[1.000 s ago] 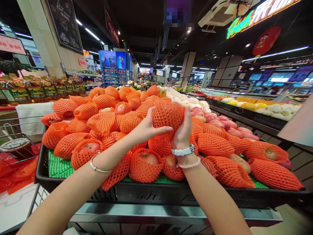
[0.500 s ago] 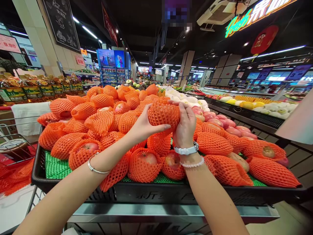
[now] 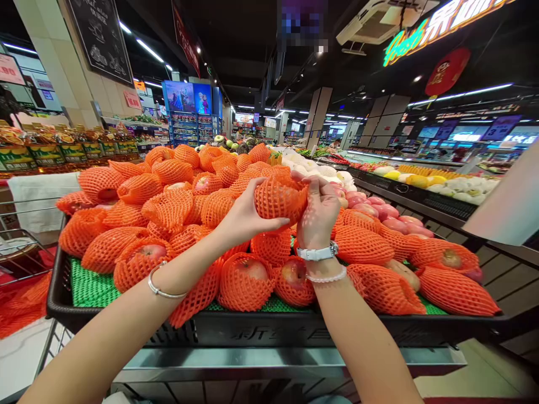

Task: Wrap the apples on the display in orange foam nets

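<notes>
Above the pile, my left hand (image 3: 241, 217) is wrapped round an apple in an orange foam net (image 3: 275, 199), thumb beneath it. My right hand (image 3: 319, 217) pinches the right end of that foam net (image 3: 300, 196), its fingers curled over the edge. The net hides most of the fruit inside. Just below both hands lie more netted apples, one with its red skin showing (image 3: 248, 269) and another beside it (image 3: 295, 275). They rest on green mesh matting (image 3: 95, 286) in a black tray (image 3: 219, 331).
Unwrapped pink apples (image 3: 396, 225) and fruit in white nets (image 3: 315, 167) lie behind on the right. Oil bottles (image 3: 46, 151) line the left side, near a white cloth (image 3: 42, 196) and a wire cart (image 3: 25, 235). A metal ledge (image 3: 236, 359) runs along the front.
The right end of the foam net is now drawn out to the right, under my right hand's fingers. My left hand keeps its hold. The view has shifted slightly.
</notes>
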`<state>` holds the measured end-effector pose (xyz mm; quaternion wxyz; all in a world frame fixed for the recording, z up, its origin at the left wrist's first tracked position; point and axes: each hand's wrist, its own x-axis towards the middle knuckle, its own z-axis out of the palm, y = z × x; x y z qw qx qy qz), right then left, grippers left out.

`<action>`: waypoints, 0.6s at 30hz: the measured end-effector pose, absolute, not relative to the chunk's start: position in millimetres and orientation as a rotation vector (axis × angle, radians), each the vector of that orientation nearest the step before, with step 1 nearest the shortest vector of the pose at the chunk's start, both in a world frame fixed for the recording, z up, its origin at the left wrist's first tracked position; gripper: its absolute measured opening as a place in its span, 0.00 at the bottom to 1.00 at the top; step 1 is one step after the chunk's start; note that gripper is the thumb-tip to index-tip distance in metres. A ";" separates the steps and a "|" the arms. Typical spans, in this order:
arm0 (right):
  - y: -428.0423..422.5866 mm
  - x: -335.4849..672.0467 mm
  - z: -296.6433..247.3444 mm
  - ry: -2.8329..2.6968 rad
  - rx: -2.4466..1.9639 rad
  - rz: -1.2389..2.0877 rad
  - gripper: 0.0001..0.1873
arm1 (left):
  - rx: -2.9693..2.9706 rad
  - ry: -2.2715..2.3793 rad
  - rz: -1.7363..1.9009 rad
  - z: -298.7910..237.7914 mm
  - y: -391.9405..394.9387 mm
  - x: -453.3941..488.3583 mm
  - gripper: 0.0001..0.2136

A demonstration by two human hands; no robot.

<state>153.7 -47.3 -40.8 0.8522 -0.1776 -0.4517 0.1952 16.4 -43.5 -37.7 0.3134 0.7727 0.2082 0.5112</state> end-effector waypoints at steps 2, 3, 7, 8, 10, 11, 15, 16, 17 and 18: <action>-49.8 149.2 -42.6 -0.966 -0.358 0.441 0.09 | 2.088 0.515 1.344 -38.0 -45.2 16.8 0.37; -51.4 147.2 -43.5 -0.981 -0.355 0.453 0.08 | 2.106 0.502 1.352 -38.2 -45.9 17.1 0.37; -56.3 143.7 -45.1 -0.961 -0.362 0.418 0.13 | 2.110 0.495 1.414 -38.5 -46.3 17.1 0.36; -56.5 143.6 -45.0 -0.914 -0.356 0.438 0.17 | 2.098 0.485 1.436 -38.3 -45.8 17.0 0.35; -55.3 143.2 -44.7 -0.817 -0.335 0.572 0.21 | 2.072 0.457 1.490 -37.8 -44.5 16.4 0.34; -54.0 142.6 -44.9 -0.789 -0.328 0.672 0.23 | 2.067 0.442 1.521 -37.5 -44.0 15.9 0.34; -44.5 139.4 -50.8 -0.839 -0.334 0.990 0.31 | 2.222 0.455 1.571 -37.2 -43.7 13.9 0.33; -41.2 139.4 -53.7 -0.865 -0.344 1.010 0.31 | 2.287 0.473 1.548 -37.3 -44.0 13.6 0.33; -37.7 139.9 -56.7 -0.892 -0.358 1.002 0.32 | 2.345 0.495 1.515 -37.3 -44.2 13.5 0.34; -34.1 140.9 -59.8 -0.923 -0.372 0.969 0.32 | 2.390 0.513 1.474 -37.4 -44.2 13.6 0.34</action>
